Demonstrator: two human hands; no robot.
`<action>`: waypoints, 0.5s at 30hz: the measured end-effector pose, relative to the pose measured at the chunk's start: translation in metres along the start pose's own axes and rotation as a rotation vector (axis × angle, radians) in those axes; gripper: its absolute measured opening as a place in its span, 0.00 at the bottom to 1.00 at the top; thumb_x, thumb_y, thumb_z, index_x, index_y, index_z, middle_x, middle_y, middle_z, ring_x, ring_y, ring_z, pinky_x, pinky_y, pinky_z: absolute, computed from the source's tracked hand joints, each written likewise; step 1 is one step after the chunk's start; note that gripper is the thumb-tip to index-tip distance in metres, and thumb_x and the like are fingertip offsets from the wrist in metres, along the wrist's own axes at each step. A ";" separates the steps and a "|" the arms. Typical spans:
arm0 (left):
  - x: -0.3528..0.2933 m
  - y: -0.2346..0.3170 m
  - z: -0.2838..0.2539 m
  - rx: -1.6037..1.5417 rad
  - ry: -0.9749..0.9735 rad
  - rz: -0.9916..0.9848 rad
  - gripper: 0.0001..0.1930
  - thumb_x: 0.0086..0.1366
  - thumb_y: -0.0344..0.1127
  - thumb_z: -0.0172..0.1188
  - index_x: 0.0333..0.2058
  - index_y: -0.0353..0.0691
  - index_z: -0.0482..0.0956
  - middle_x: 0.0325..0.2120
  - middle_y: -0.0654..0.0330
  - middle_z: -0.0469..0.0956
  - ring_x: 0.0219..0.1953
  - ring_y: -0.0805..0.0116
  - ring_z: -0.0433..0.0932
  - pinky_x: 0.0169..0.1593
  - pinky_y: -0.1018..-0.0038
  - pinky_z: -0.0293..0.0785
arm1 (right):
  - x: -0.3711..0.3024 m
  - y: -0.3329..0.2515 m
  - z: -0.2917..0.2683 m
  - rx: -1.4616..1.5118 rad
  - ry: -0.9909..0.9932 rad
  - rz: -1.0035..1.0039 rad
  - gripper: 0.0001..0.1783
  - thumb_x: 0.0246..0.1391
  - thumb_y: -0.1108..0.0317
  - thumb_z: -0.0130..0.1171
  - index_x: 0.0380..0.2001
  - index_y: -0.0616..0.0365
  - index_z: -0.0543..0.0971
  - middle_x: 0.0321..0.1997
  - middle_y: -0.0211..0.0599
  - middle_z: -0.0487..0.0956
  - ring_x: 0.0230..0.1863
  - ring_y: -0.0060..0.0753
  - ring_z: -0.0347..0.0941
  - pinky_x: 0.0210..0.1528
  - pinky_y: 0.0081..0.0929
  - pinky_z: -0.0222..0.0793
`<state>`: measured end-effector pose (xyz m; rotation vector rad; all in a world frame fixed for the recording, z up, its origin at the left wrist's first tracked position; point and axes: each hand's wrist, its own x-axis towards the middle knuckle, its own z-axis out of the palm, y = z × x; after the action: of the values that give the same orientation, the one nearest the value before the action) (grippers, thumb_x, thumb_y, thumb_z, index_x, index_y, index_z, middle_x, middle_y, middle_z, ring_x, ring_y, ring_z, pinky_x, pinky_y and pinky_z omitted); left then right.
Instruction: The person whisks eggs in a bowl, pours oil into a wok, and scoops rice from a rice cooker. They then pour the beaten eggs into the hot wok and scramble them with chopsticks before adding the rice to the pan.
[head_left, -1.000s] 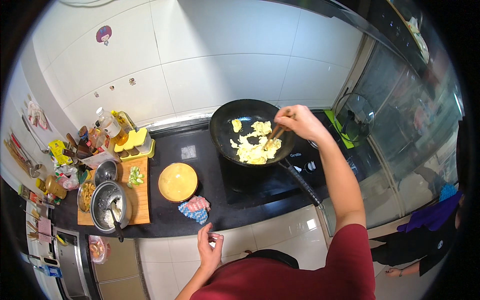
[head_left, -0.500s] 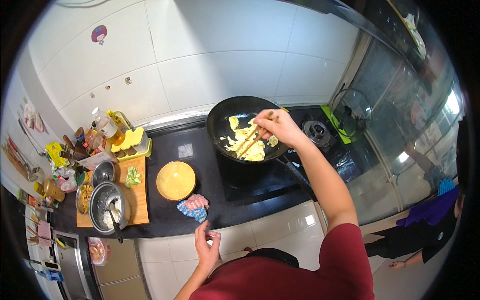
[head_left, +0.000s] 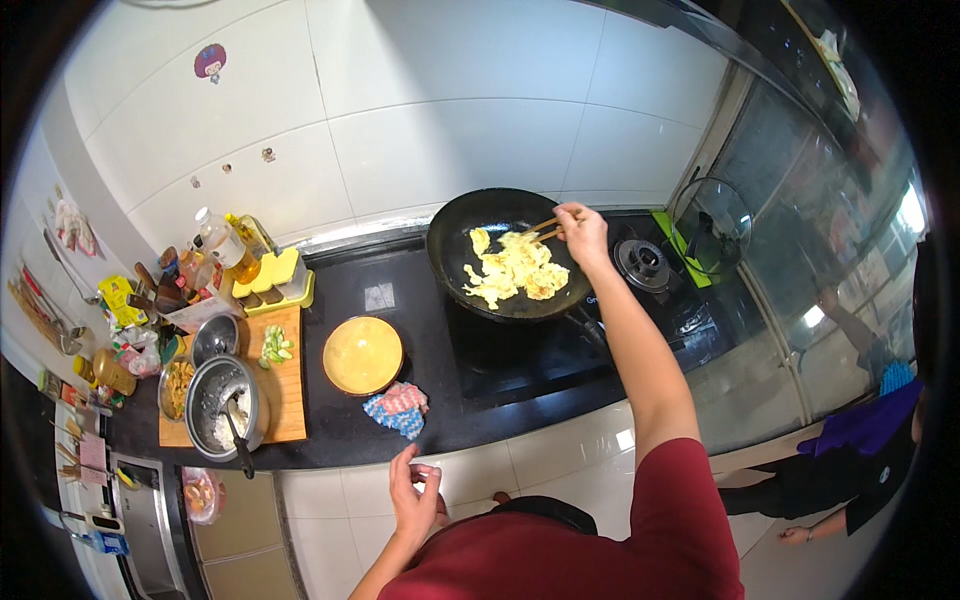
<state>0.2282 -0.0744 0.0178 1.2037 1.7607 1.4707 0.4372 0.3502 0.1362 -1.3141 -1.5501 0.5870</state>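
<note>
My right hand is closed around a pair of wooden chopsticks over the right side of a black wok. Their tips reach into scrambled egg, which lies in yellow lumps across the wok's bottom. The wok rests on the stove, its handle pointing to the lower right, partly behind my forearm. My left hand holds nothing, its fingers apart and slightly curled, just off the counter's front edge. Closest to it on the counter is a crumpled pink and blue cloth, below a yellow bowl.
A wooden cutting board carries chopped green vegetable and a metal pot of white food with a spoon. Bottles and a yellow seasoning box stand behind. A glass lid leans right of the spare burner. Another person stands at far right.
My right hand has shifted right and slightly up, with the chopsticks now lying flatter toward the wok's right side. The egg has been pushed about. The left hand stays nearly still.
</note>
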 end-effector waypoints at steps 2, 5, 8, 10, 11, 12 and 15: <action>0.003 -0.002 0.000 -0.009 -0.013 0.010 0.24 0.56 0.23 0.60 0.53 0.31 0.68 0.47 0.52 0.69 0.35 0.71 0.76 0.35 0.77 0.74 | -0.007 0.001 0.016 0.179 -0.103 0.031 0.09 0.54 0.65 0.60 0.33 0.59 0.82 0.23 0.32 0.80 0.23 0.20 0.76 0.27 0.21 0.71; 0.007 -0.005 -0.002 -0.022 -0.017 0.018 0.24 0.56 0.23 0.59 0.53 0.31 0.67 0.47 0.53 0.69 0.35 0.73 0.75 0.36 0.78 0.74 | -0.027 -0.037 0.010 0.327 -0.401 0.049 0.07 0.55 0.69 0.59 0.32 0.60 0.81 0.25 0.31 0.80 0.24 0.17 0.75 0.27 0.16 0.72; 0.008 -0.003 -0.005 -0.011 -0.014 0.006 0.24 0.58 0.24 0.58 0.54 0.32 0.66 0.47 0.55 0.69 0.35 0.75 0.74 0.38 0.79 0.73 | -0.033 -0.068 -0.022 0.307 -0.617 0.131 0.07 0.55 0.70 0.59 0.30 0.65 0.80 0.25 0.34 0.80 0.23 0.17 0.75 0.26 0.16 0.73; 0.008 -0.006 -0.005 -0.009 -0.017 0.011 0.24 0.58 0.24 0.59 0.54 0.32 0.67 0.47 0.55 0.69 0.35 0.75 0.74 0.38 0.79 0.72 | -0.023 -0.064 -0.048 0.060 -0.548 0.065 0.08 0.54 0.70 0.59 0.29 0.66 0.79 0.22 0.34 0.79 0.21 0.19 0.74 0.24 0.17 0.72; 0.007 -0.005 -0.005 -0.008 -0.023 0.000 0.24 0.58 0.24 0.59 0.54 0.32 0.67 0.47 0.56 0.69 0.35 0.75 0.74 0.38 0.79 0.72 | -0.019 -0.059 -0.057 -0.030 -0.450 0.058 0.08 0.54 0.70 0.59 0.29 0.66 0.79 0.21 0.34 0.79 0.21 0.19 0.74 0.24 0.18 0.72; 0.007 -0.004 -0.006 -0.008 -0.030 -0.009 0.24 0.58 0.24 0.59 0.54 0.32 0.67 0.47 0.56 0.69 0.35 0.75 0.74 0.38 0.79 0.72 | -0.015 -0.055 -0.063 -0.119 -0.349 0.051 0.08 0.54 0.69 0.59 0.29 0.65 0.80 0.21 0.35 0.79 0.20 0.19 0.74 0.24 0.19 0.72; 0.006 -0.005 -0.003 -0.027 -0.045 -0.016 0.24 0.57 0.24 0.59 0.53 0.32 0.67 0.47 0.53 0.70 0.35 0.73 0.75 0.36 0.78 0.73 | -0.006 -0.016 -0.048 -0.016 -0.122 0.038 0.08 0.53 0.68 0.60 0.31 0.62 0.82 0.22 0.35 0.79 0.19 0.20 0.74 0.24 0.22 0.73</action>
<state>0.2215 -0.0704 0.0151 1.1966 1.7123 1.4426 0.4723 0.3294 0.1673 -1.3426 -1.6349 0.6914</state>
